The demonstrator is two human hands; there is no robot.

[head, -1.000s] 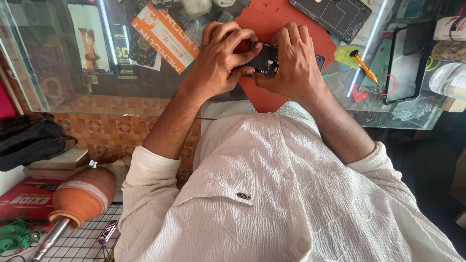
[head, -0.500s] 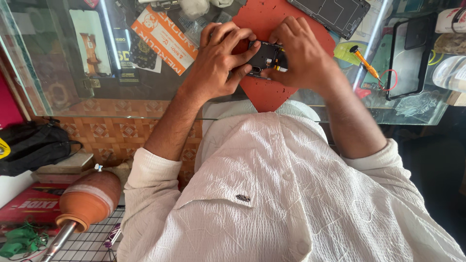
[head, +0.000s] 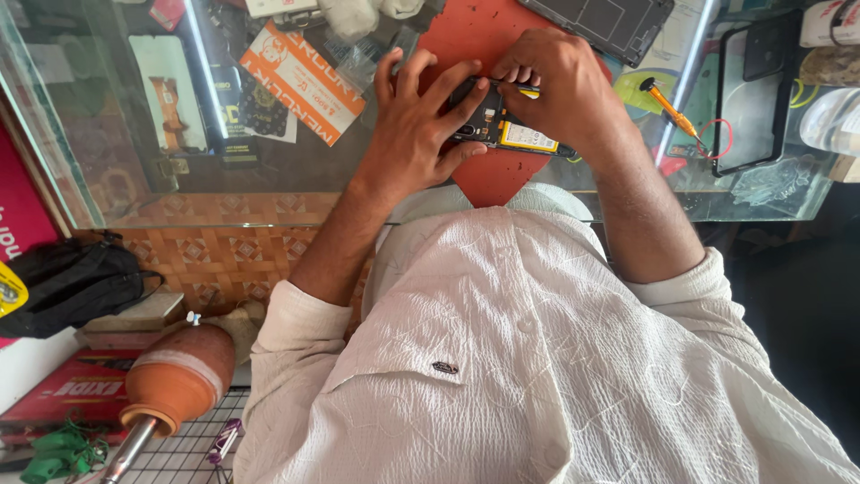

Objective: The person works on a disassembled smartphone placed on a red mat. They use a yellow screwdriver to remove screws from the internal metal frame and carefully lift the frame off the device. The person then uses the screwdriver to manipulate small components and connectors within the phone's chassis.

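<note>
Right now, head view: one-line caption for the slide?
Both hands, left and right, work on an opened phone over a red mat on a glass counter; screwdriver nearby.

A red-orange mat (head: 488, 36) lies under the black opened phone (head: 502, 125) (its battery label yellow and white); the screwdriver (head: 667, 106) is orange-handled.

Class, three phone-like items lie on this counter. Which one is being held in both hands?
The opened phone with its yellow-labelled battery exposed, gripped between the left hand and right hand; the dark back panel and black case lie untouched.

head view, steeply downward, close over glass counter (head: 269, 179)
</note>
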